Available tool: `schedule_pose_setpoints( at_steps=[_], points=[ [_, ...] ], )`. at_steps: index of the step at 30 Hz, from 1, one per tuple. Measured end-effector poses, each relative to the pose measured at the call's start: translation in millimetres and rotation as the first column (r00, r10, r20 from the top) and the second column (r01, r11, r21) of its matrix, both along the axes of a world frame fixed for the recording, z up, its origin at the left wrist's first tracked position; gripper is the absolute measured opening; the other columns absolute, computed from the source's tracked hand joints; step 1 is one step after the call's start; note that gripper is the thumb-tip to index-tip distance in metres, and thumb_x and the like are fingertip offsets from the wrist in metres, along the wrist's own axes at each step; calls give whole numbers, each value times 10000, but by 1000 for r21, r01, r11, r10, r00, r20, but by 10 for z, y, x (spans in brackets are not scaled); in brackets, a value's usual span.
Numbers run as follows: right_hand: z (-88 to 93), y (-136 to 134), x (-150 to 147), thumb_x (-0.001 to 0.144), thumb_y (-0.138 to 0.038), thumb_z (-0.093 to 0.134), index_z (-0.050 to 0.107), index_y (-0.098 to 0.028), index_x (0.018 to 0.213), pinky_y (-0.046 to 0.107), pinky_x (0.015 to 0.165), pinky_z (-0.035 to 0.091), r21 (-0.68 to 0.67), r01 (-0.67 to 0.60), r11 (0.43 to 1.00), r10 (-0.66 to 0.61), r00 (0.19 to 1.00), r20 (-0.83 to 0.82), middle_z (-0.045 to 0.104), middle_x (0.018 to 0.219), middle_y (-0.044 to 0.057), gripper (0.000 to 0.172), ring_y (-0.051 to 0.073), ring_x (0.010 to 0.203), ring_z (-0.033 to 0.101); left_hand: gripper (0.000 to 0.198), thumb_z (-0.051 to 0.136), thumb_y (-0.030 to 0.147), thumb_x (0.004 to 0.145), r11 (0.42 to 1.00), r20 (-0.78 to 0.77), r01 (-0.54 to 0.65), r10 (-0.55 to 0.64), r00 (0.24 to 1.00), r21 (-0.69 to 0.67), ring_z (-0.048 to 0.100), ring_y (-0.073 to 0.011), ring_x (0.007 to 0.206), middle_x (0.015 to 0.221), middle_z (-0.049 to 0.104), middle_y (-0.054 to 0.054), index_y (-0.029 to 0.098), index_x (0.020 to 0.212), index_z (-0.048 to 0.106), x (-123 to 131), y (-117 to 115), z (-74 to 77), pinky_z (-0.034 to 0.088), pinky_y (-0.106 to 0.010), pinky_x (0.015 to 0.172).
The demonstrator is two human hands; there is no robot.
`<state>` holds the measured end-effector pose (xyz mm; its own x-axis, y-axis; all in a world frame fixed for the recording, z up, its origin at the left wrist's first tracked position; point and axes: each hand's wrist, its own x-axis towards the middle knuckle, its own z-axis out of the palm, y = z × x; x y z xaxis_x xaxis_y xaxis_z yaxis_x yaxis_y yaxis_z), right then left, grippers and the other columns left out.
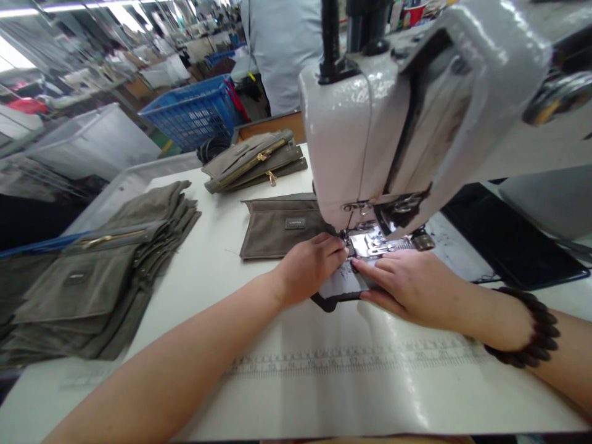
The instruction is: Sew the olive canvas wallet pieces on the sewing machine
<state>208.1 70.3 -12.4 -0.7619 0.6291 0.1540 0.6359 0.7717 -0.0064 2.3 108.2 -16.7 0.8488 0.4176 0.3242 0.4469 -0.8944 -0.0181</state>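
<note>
A white sewing machine (356,142) stands at the right, its lit needle area just beyond my fingertips. An olive fabric piece (272,231) with a small label lies left of the needle and runs under the machine head. My left hand (312,265) is on the near right edge of this piece, fingers pressed together beside the needle. Just right of the needle, my right hand (411,283) lies low over the metal plate with its fingers stretched out. Dark edging (333,302) shows below and between the hands.
Stacked olive fabric pieces (92,271) lie at the left. Zippered olive pieces (256,160) rest behind the work. A dark flat device (513,240) is at the right. Beyond are a blue basket (194,114) and a person in a light shirt (284,52).
</note>
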Motion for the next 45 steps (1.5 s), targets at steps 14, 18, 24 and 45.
schedule_pose_setpoints(
  at_steps=[14, 18, 24, 45],
  points=[
    [11, 2, 1, 852, -371, 452, 566, -102, 1088, 286, 524, 304, -9, -3, 1000, 3, 1000, -10, 606, 664, 48, 376, 176, 589, 538, 131, 491, 109, 835, 1000, 63, -25, 26, 998, -11, 605, -148, 819, 834, 645, -41, 112, 881, 614, 2, 140, -13, 510, -247, 755],
    [16, -1, 1, 850, -371, 460, 566, -101, 1087, 286, 527, 310, -2, -6, 1000, 6, 1000, -17, 609, 667, 45, 375, 176, 589, 540, 133, 492, 105, 834, 1000, 40, -27, 27, 999, -7, 603, -149, 846, 843, 647, -41, 113, 883, 615, -3, 150, -27, 505, -249, 777],
    [11, 5, 0, 840, -376, 476, 565, -108, 1088, 284, 521, 304, -6, -2, 1000, 2, 1000, -12, 610, 669, 38, 376, 175, 585, 538, 148, 483, 110, 841, 997, 32, -69, 69, 997, -16, 599, -150, 857, 863, 647, -43, 119, 881, 625, 29, 119, -39, 498, -253, 791],
    [-24, 12, 38, 873, -375, 425, 566, -113, 1087, 279, 539, 305, 31, -42, 999, 44, 998, -43, 604, 652, 44, 366, 160, 569, 533, 374, 447, 265, 871, 943, -418, -272, 173, 892, -190, 554, -227, 813, 999, 492, -126, 139, 1224, 450, -191, -301, 337, 497, -325, 649]
  ],
)
